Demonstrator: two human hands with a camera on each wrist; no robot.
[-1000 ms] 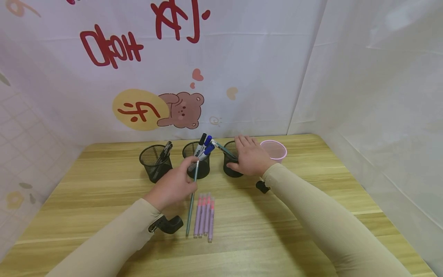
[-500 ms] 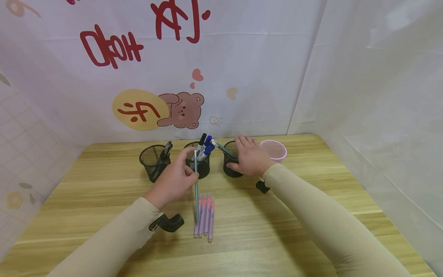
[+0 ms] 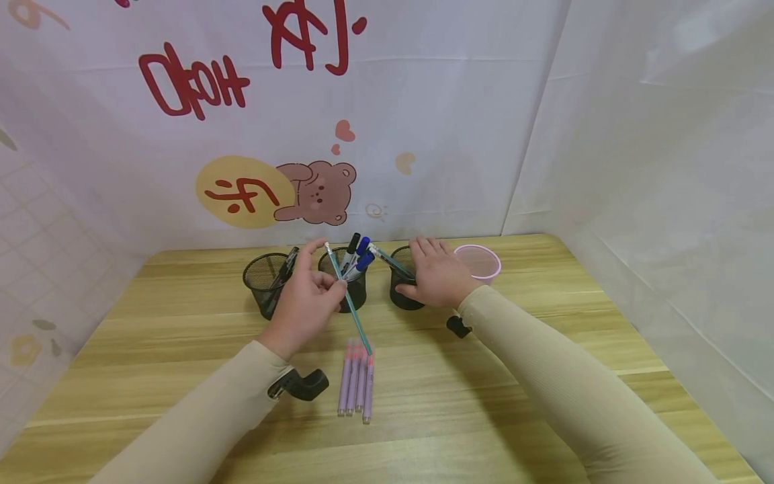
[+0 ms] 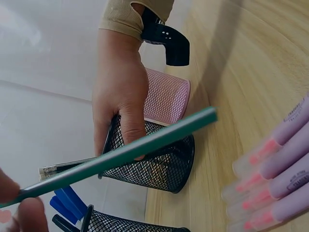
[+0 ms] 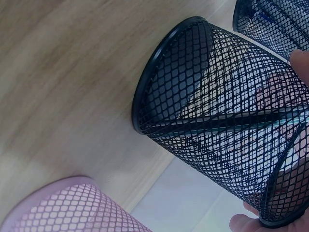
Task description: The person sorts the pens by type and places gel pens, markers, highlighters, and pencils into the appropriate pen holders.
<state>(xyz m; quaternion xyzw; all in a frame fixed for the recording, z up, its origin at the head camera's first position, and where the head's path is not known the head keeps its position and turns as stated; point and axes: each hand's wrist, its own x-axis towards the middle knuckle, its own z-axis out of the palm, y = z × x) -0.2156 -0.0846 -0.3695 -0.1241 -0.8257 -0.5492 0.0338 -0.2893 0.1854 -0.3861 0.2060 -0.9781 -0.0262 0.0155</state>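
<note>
My left hand (image 3: 305, 299) pinches a green pencil (image 3: 357, 319) between thumb and fingers. It slants in the air, white eraser end up beside the index finger, lower end over the purple highlighters (image 3: 357, 386). In the left wrist view the pencil (image 4: 135, 148) crosses in front of the other hand. My right hand (image 3: 441, 275) grips the rim of a black mesh pen cup (image 3: 404, 300), thumb on one side and fingers over the other. Inside lean pencils (image 3: 390, 259) with white eraser ends. Through the mesh cup (image 5: 227, 96) in the right wrist view, a dark pencil shaft shows.
Left of the gripped cup stands another black mesh cup (image 3: 357, 299) with blue and black markers (image 3: 361, 262). Farther left, a third one (image 3: 256, 275) holds black pens (image 3: 285, 267). A pink mesh cup (image 3: 478, 259) is at right. A printed cloth (image 3: 423, 101) hangs behind the wooden table (image 3: 447, 417).
My left hand has lifted the pencil off the table and tilted it, its lower end swinging right over the highlighters. The right hand has stayed on its cup.
</note>
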